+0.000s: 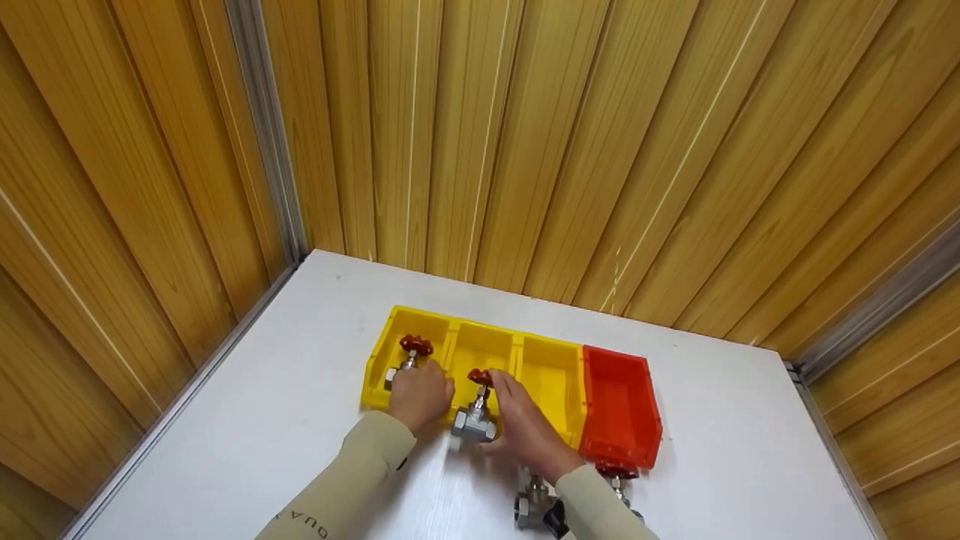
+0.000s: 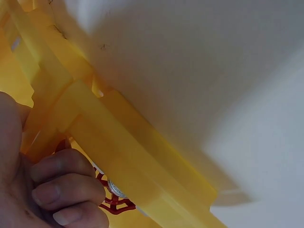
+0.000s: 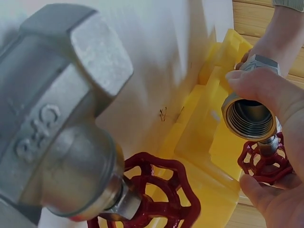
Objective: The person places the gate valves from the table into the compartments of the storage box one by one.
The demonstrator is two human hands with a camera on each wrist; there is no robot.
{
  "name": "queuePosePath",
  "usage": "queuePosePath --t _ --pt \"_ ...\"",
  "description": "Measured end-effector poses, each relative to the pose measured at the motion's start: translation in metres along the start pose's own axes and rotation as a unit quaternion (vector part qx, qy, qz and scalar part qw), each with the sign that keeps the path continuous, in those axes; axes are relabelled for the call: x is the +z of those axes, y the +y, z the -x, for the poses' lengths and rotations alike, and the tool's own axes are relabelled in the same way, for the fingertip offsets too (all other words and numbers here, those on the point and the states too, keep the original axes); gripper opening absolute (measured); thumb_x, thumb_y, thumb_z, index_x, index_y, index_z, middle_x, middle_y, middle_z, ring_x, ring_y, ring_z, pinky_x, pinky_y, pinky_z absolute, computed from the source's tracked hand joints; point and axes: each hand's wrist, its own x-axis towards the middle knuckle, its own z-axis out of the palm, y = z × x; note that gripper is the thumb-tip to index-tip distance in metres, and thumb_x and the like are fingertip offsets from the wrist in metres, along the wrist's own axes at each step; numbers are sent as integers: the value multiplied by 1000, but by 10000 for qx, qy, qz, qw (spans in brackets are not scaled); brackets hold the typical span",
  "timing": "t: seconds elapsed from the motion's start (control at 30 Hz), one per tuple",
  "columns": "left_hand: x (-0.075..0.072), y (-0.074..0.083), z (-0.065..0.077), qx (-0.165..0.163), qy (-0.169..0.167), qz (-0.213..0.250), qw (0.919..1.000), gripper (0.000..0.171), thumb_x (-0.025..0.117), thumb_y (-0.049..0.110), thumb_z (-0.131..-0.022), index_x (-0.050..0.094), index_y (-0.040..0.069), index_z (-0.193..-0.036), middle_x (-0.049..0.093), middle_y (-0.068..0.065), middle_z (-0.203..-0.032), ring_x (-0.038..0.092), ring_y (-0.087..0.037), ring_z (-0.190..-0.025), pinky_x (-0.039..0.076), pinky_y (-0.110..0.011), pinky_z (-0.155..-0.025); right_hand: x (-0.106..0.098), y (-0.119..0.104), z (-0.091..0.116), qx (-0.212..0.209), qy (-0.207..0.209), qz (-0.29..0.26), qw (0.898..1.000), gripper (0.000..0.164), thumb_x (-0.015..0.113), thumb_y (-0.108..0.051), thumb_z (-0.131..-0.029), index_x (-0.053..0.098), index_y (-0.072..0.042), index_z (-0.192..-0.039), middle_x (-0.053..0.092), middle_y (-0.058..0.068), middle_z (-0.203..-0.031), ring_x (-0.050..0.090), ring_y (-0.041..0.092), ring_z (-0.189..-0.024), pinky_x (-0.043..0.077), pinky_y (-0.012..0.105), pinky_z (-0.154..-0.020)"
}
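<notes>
My right hand (image 1: 525, 424) holds a metal valve with a red handwheel (image 1: 474, 424) at the front of the middle-left yellow bin. In the right wrist view, the thumb lies on the body of this valve (image 3: 249, 118), whose threaded opening faces the camera, and fingers reach the wheel. My left hand (image 1: 421, 394) grips the front of the leftmost yellow bin (image 1: 367, 382); its curled fingers (image 2: 66, 190) show against the yellow plastic in the left wrist view. Another red-wheeled valve (image 1: 409, 360) sits inside that bin, partly hidden by the left hand.
Two more yellow bins (image 1: 551, 375) and a red bin (image 1: 619, 405) continue the row rightward. Two further valves stand on the white table (image 1: 247, 420) in front: one valve (image 1: 531, 506) beside the right forearm, another valve (image 1: 619, 480) below the red bin. Wood-look walls (image 1: 480, 150) enclose the table.
</notes>
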Motion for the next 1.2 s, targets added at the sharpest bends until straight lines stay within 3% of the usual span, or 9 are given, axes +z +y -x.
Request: queuePosePath --t 0.33,0.77,1.07,1.2 --pt "-3 0 -2 -38 -79 48 9999 46 50 44 -96 58 -1 -88 44 -6 -53 42 -20 -44 47 -35 -48 -1 2 -7 -244 178 136 9995 113 90 -26 -66 19 -11 -153 29 10 -156 37 28 -140 38 42 -109" --pt "-3 0 1 58 -85 3 9999 46 47 45 -98 55 2 -83 38 -2 -55 32 -15 -46 31 -30 -43 -3 6 -17 -192 162 9 9997 114 89 -23 -67 17 -14 -154 27 8 -157 37 26 -140 35 42 -111" --pt "-1 0 1 77 -174 -174 9997 48 45 47 -99 57 1 -88 41 -4 -58 35 -17 -46 35 -31 -44 -6 7 -23 -168 174 36 9997 111 87 -24 -70 17 -16 -154 27 7 -157 35 27 -142 35 44 -111" --pt "-1 0 1 119 -13 -335 9994 48 46 47 -98 57 1 -85 38 -3 -55 32 -15 -44 32 -31 -42 -7 6 -26 -104 143 -35 9998 111 87 -23 -70 15 -19 -155 27 5 -157 34 27 -142 35 45 -110"
